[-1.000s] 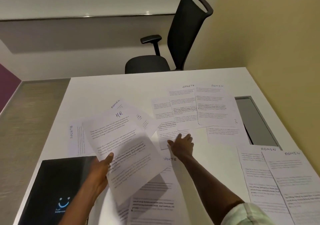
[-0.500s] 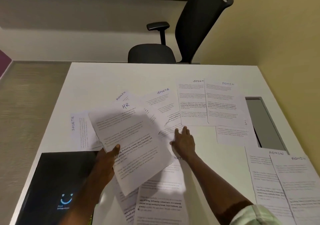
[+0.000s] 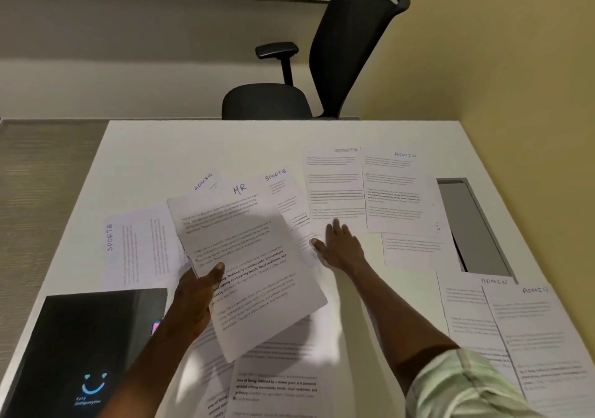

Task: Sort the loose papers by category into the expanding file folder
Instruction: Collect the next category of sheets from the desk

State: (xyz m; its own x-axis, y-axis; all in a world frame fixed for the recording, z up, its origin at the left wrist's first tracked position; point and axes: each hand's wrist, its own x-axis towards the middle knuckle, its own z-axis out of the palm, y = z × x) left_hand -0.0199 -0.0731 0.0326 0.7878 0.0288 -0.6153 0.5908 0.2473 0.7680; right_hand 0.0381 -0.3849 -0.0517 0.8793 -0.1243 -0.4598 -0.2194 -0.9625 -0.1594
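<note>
At lower left lies the black expanding file folder (image 3: 80,346). The left hand (image 3: 193,301) pinches the HR sheet (image 3: 248,266) at centre; right of it, the right hand (image 3: 341,247) presses flat-fingered on loose papers (image 3: 335,189). Best drag one sheet free, checking its heading.

By their handwritten headings, four sheets read ADMIN (image 3: 405,155), two read SPORTS (image 3: 275,174) and one reads HR (image 3: 240,188). Several more sheets have hidden or blurred headings. One black folder (image 3: 80,337) lies at the desk's (image 3: 193,140) near left corner.
</note>
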